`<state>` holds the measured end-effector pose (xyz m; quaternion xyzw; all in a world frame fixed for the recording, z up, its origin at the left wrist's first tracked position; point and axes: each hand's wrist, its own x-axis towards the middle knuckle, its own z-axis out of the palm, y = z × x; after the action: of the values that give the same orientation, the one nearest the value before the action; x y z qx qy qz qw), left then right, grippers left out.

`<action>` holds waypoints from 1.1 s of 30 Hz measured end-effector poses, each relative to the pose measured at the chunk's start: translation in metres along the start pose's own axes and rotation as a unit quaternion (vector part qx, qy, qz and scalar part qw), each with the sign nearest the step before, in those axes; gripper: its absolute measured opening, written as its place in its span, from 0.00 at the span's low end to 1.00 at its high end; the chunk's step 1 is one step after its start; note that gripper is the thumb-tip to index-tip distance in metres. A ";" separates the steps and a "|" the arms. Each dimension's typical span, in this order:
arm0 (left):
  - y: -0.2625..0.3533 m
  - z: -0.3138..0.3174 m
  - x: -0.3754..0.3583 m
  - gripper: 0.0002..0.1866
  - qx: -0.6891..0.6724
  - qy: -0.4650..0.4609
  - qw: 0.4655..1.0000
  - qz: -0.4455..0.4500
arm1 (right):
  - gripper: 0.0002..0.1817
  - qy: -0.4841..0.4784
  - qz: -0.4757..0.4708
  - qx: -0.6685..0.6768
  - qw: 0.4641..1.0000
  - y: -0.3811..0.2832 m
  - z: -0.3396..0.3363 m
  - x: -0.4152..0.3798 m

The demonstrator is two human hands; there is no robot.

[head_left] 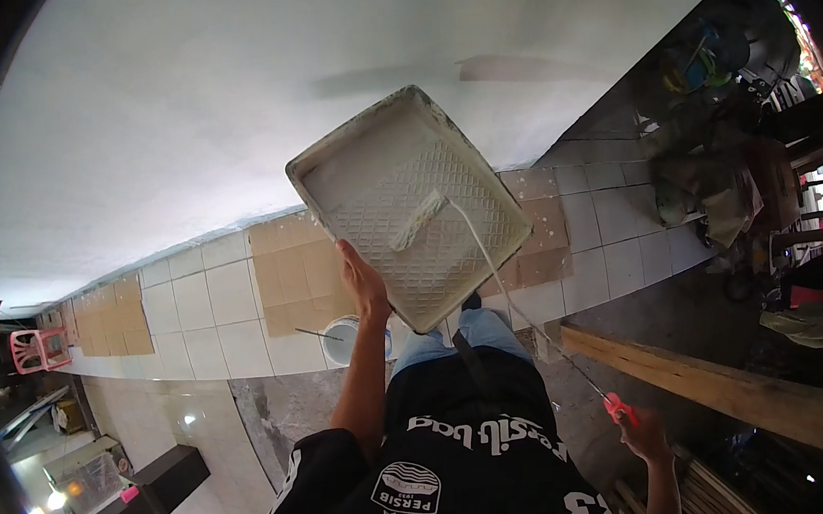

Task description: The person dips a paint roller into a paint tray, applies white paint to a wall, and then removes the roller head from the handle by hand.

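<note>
My left hand (pixel 363 282) grips the near edge of a white paint tray (pixel 366 169), held up tilted in front of a white wall. A paint roller (pixel 418 220) rests its white sleeve on the tray's ribbed floor. Its long thin rod runs down to the right to a red grip (pixel 619 407), and my right hand (pixel 646 438) is shut on that grip low at the right. My black jersey and blue jeans fill the bottom middle.
A white bucket (pixel 345 340) stands on the floor below the tray, by my left forearm. A wooden plank (pixel 721 385) lies at the right. Pink plastic chair (pixel 38 349) at far left. Piled clutter (pixel 713 156) at upper right. Tiled floor partly covered with cardboard (pixel 297 276).
</note>
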<state>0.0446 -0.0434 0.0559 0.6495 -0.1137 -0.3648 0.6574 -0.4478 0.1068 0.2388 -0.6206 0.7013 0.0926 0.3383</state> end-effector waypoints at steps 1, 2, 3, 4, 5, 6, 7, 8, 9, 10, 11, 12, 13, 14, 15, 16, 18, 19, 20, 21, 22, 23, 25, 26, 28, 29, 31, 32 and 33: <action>0.002 0.001 0.000 0.40 -0.003 0.002 1.000 -0.003 | 0.27 0.045 -0.052 -0.022 0.997 0.001 -0.001 -0.003; 0.004 0.001 0.000 0.40 -0.009 0.004 1.000 -0.006 | 0.25 0.091 -0.060 -0.034 0.993 0.003 -0.002 -0.006; 0.006 0.001 -0.001 0.40 -0.015 0.008 1.000 -0.012 | 0.23 0.137 -0.068 -0.046 0.987 0.006 -0.002 -0.013; 0.007 0.003 -0.001 0.40 -0.023 0.012 1.000 -0.018 | 0.21 0.185 -0.076 -0.058 0.978 0.009 -0.003 -0.017; 0.008 0.005 -0.001 0.40 -0.030 0.013 0.999 -0.023 | 0.20 0.206 -0.074 -0.064 0.974 0.013 -0.002 -0.020; 0.005 0.004 0.001 0.40 -0.031 0.016 0.999 -0.018 | 0.19 0.227 -0.071 -0.068 0.969 0.015 0.001 -0.021; 0.002 0.002 0.001 0.40 -0.031 0.018 0.999 -0.014 | 0.20 0.248 -0.068 -0.071 0.964 0.017 0.003 -0.022; -0.002 0.002 0.002 0.40 -0.030 0.020 0.999 -0.010 | 0.19 0.271 -0.103 -0.116 0.950 0.018 0.006 -0.021; -0.001 0.004 0.001 0.41 -0.029 0.020 0.999 -0.013 | 0.19 0.294 -0.138 -0.161 0.932 0.011 0.008 -0.019; 0.002 0.005 0.000 0.41 -0.029 0.020 0.999 -0.015 | 0.20 0.315 -0.172 -0.205 0.911 0.008 0.009 -0.019; 0.004 0.006 0.000 0.41 -0.028 0.021 0.999 -0.017 | 0.19 0.289 -0.161 -0.201 0.922 0.010 0.011 -0.022; 0.003 0.007 0.002 0.41 -0.029 0.021 0.999 -0.019 | 0.19 0.263 -0.151 -0.196 0.933 0.010 0.011 -0.024; 0.001 0.006 0.004 0.41 -0.030 0.022 0.999 -0.021 | 0.19 0.236 -0.140 -0.190 0.943 0.009 0.011 -0.026; 0.000 0.004 0.004 0.41 -0.028 0.022 0.999 -0.024 | 0.19 0.182 -0.113 -0.162 0.963 0.008 0.008 -0.031; 0.000 0.004 0.004 0.41 -0.029 0.020 0.999 -0.029 | 0.18 0.128 -0.084 -0.134 0.979 -0.010 -0.004 -0.035; 0.001 0.004 0.004 0.41 -0.030 0.019 0.999 -0.035 | 0.18 0.073 -0.055 -0.104 0.990 -0.023 -0.013 -0.038; 0.003 0.003 0.000 0.41 -0.027 0.017 0.999 -0.029 | 0.21 0.020 -0.030 -0.132 0.991 -0.024 -0.029 -0.040; 0.003 0.005 -0.004 0.41 -0.026 0.014 0.999 -0.015 | 0.23 -0.004 -0.018 -0.145 0.989 -0.024 -0.034 -0.040; 0.004 0.006 -0.007 0.41 -0.027 0.010 1.000 -0.001 | 0.22 -0.006 -0.013 -0.164 0.986 -0.028 -0.034 -0.038; 0.004 0.008 -0.012 0.41 -0.026 0.005 1.000 -0.006 | 0.22 -0.007 -0.009 -0.183 0.983 -0.029 -0.035 -0.035; 0.005 0.008 -0.014 0.41 -0.025 0.002 1.000 -0.012 | 0.22 -0.010 -0.004 -0.203 0.979 -0.033 -0.037 -0.030; 0.004 0.008 -0.017 0.41 -0.023 -0.001 1.000 -0.019 | 0.22 0.001 -0.016 -0.210 0.978 -0.041 -0.037 -0.024; -0.004 0.007 -0.019 0.41 -0.037 -0.001 0.999 -0.038 | 0.21 0.024 -0.043 -0.226 0.973 -0.056 -0.033 -0.011; -0.008 0.007 -0.020 0.41 -0.044 -0.001 0.998 -0.048 | 0.21 0.023 -0.038 -0.227 0.973 -0.056 -0.031 -0.007; -0.006 0.003 -0.017 0.41 -0.028 0.000 0.999 -0.042 | 0.21 0.020 -0.029 -0.230 0.973 -0.056 -0.026 -0.003; -0.007 0.001 -0.014 0.41 -0.020 0.000 0.999 -0.038 | 0.21 0.023 -0.030 -0.221 0.975 -0.052 -0.027 -0.005; -0.014 -0.004 -0.007 0.41 -0.045 0.005 0.998 -0.050 | 0.20 0.028 -0.033 -0.202 0.978 -0.042 -0.032 -0.015; -0.016 -0.007 -0.005 0.41 -0.057 0.006 0.997 -0.055 | 0.20 0.025 -0.031 -0.210 0.977 -0.039 -0.039 -0.019; -0.017 -0.009 -0.004 0.41 -0.063 0.004 0.996 -0.058 | 0.19 0.024 -0.027 -0.216 0.976 -0.035 -0.046 -0.023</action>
<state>0.0422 -0.0320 0.0401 0.6136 -0.0502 -0.4065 0.6751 -0.4313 0.0927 0.2978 -0.7000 0.6553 0.2181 0.1816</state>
